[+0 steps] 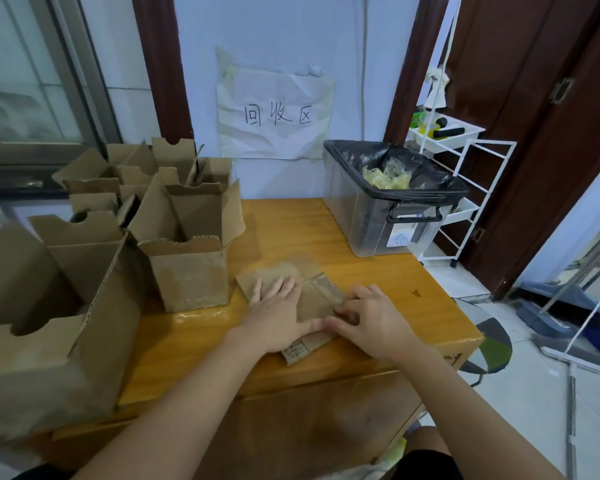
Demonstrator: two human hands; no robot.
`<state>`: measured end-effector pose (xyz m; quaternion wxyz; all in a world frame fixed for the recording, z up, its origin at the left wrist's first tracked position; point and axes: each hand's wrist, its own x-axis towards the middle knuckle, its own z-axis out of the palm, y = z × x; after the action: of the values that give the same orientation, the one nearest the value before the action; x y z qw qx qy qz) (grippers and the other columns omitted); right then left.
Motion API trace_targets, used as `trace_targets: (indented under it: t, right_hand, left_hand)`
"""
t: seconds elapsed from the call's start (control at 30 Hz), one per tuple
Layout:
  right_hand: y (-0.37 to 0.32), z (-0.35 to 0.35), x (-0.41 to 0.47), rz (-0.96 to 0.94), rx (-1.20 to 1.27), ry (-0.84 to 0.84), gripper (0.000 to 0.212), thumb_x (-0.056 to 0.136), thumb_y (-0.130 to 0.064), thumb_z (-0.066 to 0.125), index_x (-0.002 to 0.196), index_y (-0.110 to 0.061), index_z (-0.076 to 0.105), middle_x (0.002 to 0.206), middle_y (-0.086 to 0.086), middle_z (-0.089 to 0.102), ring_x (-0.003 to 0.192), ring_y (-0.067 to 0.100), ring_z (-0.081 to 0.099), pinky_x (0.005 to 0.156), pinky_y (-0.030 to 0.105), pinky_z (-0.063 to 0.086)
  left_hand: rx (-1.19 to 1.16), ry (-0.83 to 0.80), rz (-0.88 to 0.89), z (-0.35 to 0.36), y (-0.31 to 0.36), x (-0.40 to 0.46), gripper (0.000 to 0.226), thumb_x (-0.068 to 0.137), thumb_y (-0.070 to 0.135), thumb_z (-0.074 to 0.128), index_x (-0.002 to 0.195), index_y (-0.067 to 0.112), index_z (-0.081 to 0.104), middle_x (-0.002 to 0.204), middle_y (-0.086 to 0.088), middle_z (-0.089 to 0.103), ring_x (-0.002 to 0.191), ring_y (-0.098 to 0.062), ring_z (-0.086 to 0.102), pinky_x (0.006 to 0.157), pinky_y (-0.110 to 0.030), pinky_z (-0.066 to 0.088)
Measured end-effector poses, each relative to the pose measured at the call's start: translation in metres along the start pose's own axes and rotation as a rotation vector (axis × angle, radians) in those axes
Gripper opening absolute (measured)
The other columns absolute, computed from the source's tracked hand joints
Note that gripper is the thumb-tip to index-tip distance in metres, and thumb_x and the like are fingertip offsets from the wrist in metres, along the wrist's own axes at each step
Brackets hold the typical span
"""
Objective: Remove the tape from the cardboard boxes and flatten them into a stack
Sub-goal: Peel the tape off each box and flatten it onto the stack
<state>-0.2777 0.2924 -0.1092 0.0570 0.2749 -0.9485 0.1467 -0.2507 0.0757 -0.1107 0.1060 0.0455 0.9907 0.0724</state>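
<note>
A flattened cardboard box (313,296) lies on the wooden table (388,278) in front of me. My left hand (277,313) presses flat on its left half with straight fingers. My right hand (369,318) sits on its right edge, fingers curled and pinching at the cardboard there; whether tape is under the fingertips I cannot tell. An open upright box (187,251) stands just left of the flat one. Several more open boxes (49,306) crowd the table's left side and back left corner.
A clear plastic bin (388,216) lined with a black bag holds crumpled yellowish tape at the table's back right. A paper sign (276,112) hangs on the wall. A white wire rack (458,174) stands right of the table.
</note>
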Motion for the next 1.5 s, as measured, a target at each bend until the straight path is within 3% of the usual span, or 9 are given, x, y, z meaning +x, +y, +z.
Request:
trace_targets:
  t: [0.1,0.17,0.27,0.47,0.83,1.07,1.3,1.4,1.5]
  right_hand:
    - [0.0,-0.001,0.02,0.028,0.115,-0.024,0.048,0.098,-0.058,0.052,0.135,-0.03,0.065,0.13,-0.007,0.057,0.116,0.013,0.044,0.105,0.031,0.041]
    - [-0.003,0.002,0.035,0.049,0.097,-0.077,0.057,0.102,-0.054,0.048,0.152,-0.027,0.047,0.156,-0.003,0.042,0.14,0.019,0.035,0.116,0.032,0.029]
    - [-0.009,0.011,0.051,0.035,0.054,-0.153,0.067,0.105,-0.053,0.042,0.161,-0.02,0.027,0.17,0.005,0.017,0.156,0.023,0.012,0.124,0.033,0.009]
    - [-0.014,0.036,0.048,0.047,-0.055,-0.25,0.072,0.105,-0.063,0.023,0.164,-0.026,0.006,0.171,-0.003,-0.003,0.157,0.016,-0.01,0.128,0.04,-0.001]
    - [-0.018,0.028,0.052,0.041,-0.103,-0.292,0.072,0.106,-0.06,0.021,0.164,-0.02,0.009,0.172,0.002,-0.001,0.157,0.018,-0.008,0.128,0.043,0.003]
    - [-0.024,0.009,0.046,-0.078,-0.18,-0.295,0.061,0.11,-0.046,0.029,0.161,-0.013,0.024,0.17,0.008,0.014,0.157,0.021,0.01,0.124,0.029,0.009]
    - [-0.018,0.021,0.048,-0.07,-0.16,-0.252,0.062,0.111,-0.044,0.021,0.162,-0.01,0.018,0.17,0.009,0.013,0.158,0.02,0.006,0.126,0.029,0.006]
    - [-0.013,0.027,0.063,-0.065,-0.129,-0.233,0.067,0.109,-0.047,0.016,0.162,-0.006,0.014,0.17,0.012,0.009,0.158,0.022,0.004,0.126,0.028,0.002]
    - [0.0,0.035,0.097,-0.015,-0.106,-0.244,0.072,0.105,-0.051,0.007,0.162,-0.005,0.012,0.17,0.012,0.007,0.158,0.023,0.003,0.127,0.031,0.003]
  left_hand:
    - [-0.006,-0.053,0.074,-0.004,-0.012,0.002,0.098,0.093,0.085,0.026,0.167,0.027,0.0,0.173,0.01,-0.013,0.156,-0.017,-0.024,0.123,-0.059,-0.017]
    - [0.025,-0.095,0.102,-0.008,-0.015,0.003,0.088,0.098,0.079,0.029,0.167,0.031,0.002,0.171,0.011,-0.019,0.154,-0.017,-0.03,0.123,-0.059,-0.018]
    - [0.061,-0.111,0.126,-0.012,-0.019,0.008,0.075,0.104,0.068,0.029,0.166,0.034,0.004,0.171,0.008,-0.022,0.154,-0.017,-0.029,0.125,-0.054,-0.016]
    - [-0.031,0.068,0.06,0.011,-0.022,-0.003,0.091,0.098,0.078,0.014,0.166,0.022,-0.007,0.172,0.005,-0.017,0.157,-0.008,-0.017,0.129,-0.036,-0.008]
    - [0.009,0.111,0.004,0.017,-0.018,0.004,0.101,0.091,0.088,0.013,0.167,0.022,0.001,0.174,0.006,-0.006,0.158,-0.008,-0.009,0.127,-0.034,-0.007]
    - [-0.005,0.093,0.004,0.016,-0.021,0.005,0.096,0.094,0.084,0.008,0.167,0.022,-0.004,0.174,0.006,-0.011,0.158,-0.009,-0.013,0.129,-0.04,-0.005]
    - [-0.041,0.126,-0.054,0.009,-0.022,0.035,0.072,0.108,0.06,0.011,0.167,0.019,-0.002,0.174,0.005,-0.009,0.159,-0.015,-0.013,0.129,-0.042,-0.006]
    - [-0.066,0.145,-0.095,0.004,-0.025,0.058,0.072,0.108,0.061,0.014,0.167,0.021,0.005,0.174,0.003,-0.006,0.16,-0.018,-0.011,0.129,-0.043,-0.005]
    - [-0.064,0.297,-0.152,-0.003,-0.027,0.084,0.064,0.106,0.062,0.031,0.157,0.025,0.04,0.17,-0.002,0.017,0.156,-0.025,0.012,0.125,-0.043,0.016]
